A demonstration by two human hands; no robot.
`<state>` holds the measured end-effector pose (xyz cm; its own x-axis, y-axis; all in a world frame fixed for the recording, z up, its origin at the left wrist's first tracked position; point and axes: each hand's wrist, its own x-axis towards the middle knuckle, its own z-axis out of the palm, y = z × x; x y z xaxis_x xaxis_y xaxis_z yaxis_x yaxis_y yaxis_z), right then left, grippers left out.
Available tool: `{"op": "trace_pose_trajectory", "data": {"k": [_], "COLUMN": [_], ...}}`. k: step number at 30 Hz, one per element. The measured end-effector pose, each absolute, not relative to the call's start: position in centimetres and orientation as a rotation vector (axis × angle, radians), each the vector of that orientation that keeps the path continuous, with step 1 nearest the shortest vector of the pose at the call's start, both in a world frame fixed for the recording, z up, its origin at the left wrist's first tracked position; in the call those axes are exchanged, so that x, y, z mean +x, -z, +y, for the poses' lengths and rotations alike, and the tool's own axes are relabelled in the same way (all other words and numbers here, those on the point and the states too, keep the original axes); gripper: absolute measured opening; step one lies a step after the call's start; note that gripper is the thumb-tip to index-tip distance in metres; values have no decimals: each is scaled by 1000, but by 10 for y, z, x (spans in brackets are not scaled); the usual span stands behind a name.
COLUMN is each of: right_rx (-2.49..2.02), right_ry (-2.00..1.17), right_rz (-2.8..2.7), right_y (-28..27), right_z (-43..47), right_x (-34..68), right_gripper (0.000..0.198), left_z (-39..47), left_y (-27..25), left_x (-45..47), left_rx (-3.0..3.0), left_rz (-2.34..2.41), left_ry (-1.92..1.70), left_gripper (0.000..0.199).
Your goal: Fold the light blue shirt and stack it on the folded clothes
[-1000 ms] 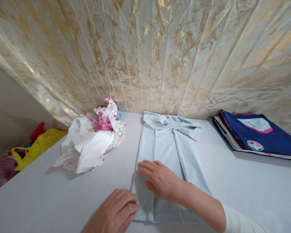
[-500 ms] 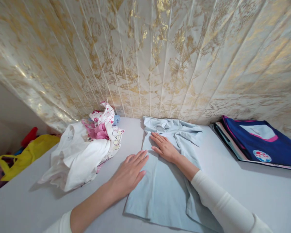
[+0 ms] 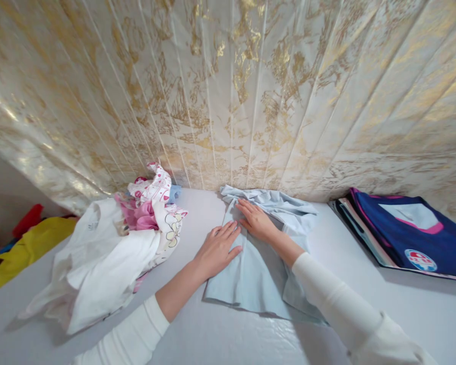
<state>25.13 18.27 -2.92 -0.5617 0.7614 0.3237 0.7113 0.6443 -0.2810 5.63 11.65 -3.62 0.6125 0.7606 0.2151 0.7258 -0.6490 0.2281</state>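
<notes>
Right hand flat on the pale blue garment, fingers stretched out, not clamped on anything. Left hand just beside it, on the near-left side, also open and flat, fingers over the garment's left edge. From where I stand, hands look close but apart.

Garment lies under both hands on the white surface: bunched, creased part just beyond the right hand, smoother part fanning out on the near side, below both palms. Right forearm in its white sleeve crosses over the garment's right side.

Left of the left hand: loose heap with a white garment, pink cloth and a printed piece. Further left, past the surface edge, yellow cloth. Well right of the right hand: folded stack, navy garment on top, round emblem. Beyond both hands, gold-patterned curtain.
</notes>
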Motion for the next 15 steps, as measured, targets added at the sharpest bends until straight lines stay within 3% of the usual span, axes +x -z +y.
{"op": "trace_pose_trajectory", "data": {"k": [4,8,15], "right_rx": [-1055,-920,-948], "right_ry": [-213,-429,-465], "right_rz": [-2455,-2519,-2537], "right_y": [13,4,13], "right_z": [103,29,11], "right_x": [245,241,231], "right_gripper": [51,52,28], "left_z": [96,48,-8], "left_y": [21,5,-2], "left_x": [42,19,-7], "left_rx": [2666,2547,2415], "left_rz": [1241,1169,1071], "left_ry": [-604,-758,-740], "left_gripper": [27,22,24]}}
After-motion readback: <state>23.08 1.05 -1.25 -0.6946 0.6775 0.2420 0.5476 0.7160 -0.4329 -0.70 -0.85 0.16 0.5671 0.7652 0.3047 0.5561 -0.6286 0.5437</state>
